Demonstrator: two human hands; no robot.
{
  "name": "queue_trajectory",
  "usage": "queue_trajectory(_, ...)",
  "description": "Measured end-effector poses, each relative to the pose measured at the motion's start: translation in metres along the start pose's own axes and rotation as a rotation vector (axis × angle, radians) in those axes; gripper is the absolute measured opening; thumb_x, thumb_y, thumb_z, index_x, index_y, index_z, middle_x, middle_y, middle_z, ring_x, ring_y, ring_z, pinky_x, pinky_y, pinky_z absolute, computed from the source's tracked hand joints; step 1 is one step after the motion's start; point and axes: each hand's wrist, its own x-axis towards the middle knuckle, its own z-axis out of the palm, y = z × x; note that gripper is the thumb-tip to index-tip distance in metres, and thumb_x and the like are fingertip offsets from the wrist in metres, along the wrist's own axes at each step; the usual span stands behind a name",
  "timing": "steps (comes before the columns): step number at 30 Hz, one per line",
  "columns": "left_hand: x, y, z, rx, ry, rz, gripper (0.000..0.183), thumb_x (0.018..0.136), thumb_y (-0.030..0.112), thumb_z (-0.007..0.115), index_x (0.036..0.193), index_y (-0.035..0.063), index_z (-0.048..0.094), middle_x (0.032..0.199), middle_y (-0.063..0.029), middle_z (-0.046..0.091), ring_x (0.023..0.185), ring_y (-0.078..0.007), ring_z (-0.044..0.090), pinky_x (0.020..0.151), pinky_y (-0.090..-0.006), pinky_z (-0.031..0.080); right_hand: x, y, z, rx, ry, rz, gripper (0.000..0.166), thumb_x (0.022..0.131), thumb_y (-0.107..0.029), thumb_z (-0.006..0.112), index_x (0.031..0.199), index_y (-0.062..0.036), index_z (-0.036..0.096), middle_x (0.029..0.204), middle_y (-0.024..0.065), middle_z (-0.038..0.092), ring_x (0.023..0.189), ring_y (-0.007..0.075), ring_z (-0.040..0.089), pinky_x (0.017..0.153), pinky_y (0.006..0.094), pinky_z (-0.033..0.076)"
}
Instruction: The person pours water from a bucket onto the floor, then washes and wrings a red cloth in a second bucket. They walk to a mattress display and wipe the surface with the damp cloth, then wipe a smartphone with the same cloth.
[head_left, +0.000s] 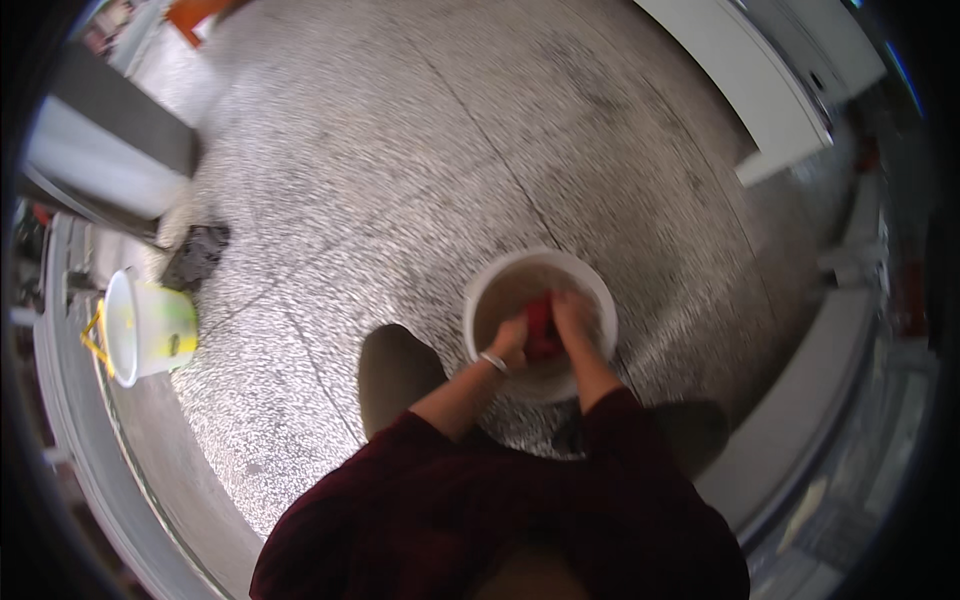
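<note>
A round white bucket (474, 319) stands on the speckled floor between my knees, with cloudy, brownish water inside. Both of my hands reach down into it. My left hand (511, 339), with a white band at the wrist, grips the left side of a bunched red cloth (541, 330). On the cloth's other side, my right hand (574, 313) holds it too. Motion blur softens the fingers, and the lower part of the cloth is hard to make out.
To the far left a white and yellow bucket (161, 330) with a yellow handle stands near a dark crumpled cloth (199, 256). A grey-white cabinet (112, 142) rises behind them. White furniture (750, 75) is at upper right; a pale ledge (795, 420) curves along the right.
</note>
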Motion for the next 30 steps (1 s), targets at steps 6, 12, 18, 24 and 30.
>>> queue_trajectory(6,-0.02,0.018,0.026,0.429,0.233,0.204,0.066,0.078,0.043,0.048,0.127,0.0086,0.021,0.123,-0.0153,0.033,0.113,-0.0262,0.032,0.093,-0.0336,0.026,0.003,0.044,0.06,0.3,-0.026,-0.155,0.036,0.078,-0.031,0.047,0.098,-0.0016,0.052,0.098,0.0222,0.053,0.087,0.0365,0.051,0.077,0.0394,0.041)
queue_trajectory(12,0.054,-0.005,-0.032,0.094,-0.042,-0.098,0.079,0.067,0.063,0.047,0.125,0.0117,0.03,0.128,-0.0131,0.03,0.118,-0.0282,0.025,0.093,-0.0473,0.021,-0.035,-0.015,-0.034,0.962,-0.623,0.02,0.025,0.072,-0.019,0.057,0.081,0.0031,0.053,0.081,0.017,0.053,0.079,0.0271,0.05,0.073,0.0345,0.039)
queue_trajectory(18,-0.012,0.027,0.018,0.392,-0.491,0.095,0.036,0.077,0.037,0.051,0.1,0.0093,0.049,0.095,-0.0082,0.053,0.085,-0.0203,0.051,0.079,-0.0337,0.039,-0.06,-0.023,-0.091,0.876,-0.208,-0.463,0.023,0.066,-0.017,0.061,0.066,0.002,0.048,0.074,0.0131,0.046,0.071,0.0241,0.046,0.068,0.0333,0.037)
queue_trajectory(24,0.005,0.011,0.003,0.085,-0.849,0.078,0.025,0.084,0.021,0.035,0.103,0.0101,0.046,0.096,-0.006,0.051,0.092,-0.0165,0.049,0.081,-0.0307,0.038,-0.06,-0.043,-0.082,0.69,-0.246,-0.32,0.043,0.074,-0.034,0.053,0.059,0.0071,0.053,0.07,0.019,0.053,0.067,0.0285,0.052,0.063,0.0359,0.04)
queue_trajectory(30,0.066,-0.016,-0.027,0.28,-0.468,0.406,0.028,0.081,0.024,0.043,0.102,0.0067,0.048,0.096,-0.0075,0.052,0.087,-0.0189,0.052,0.078,-0.0318,0.04,-0.029,-0.045,-0.034,0.8,-0.281,-0.098,0.033,0.074,-0.024,0.048,0.072,0.0083,0.054,0.063,0.0129,0.055,0.057,0.0207,0.051,0.057,0.0333,0.041)
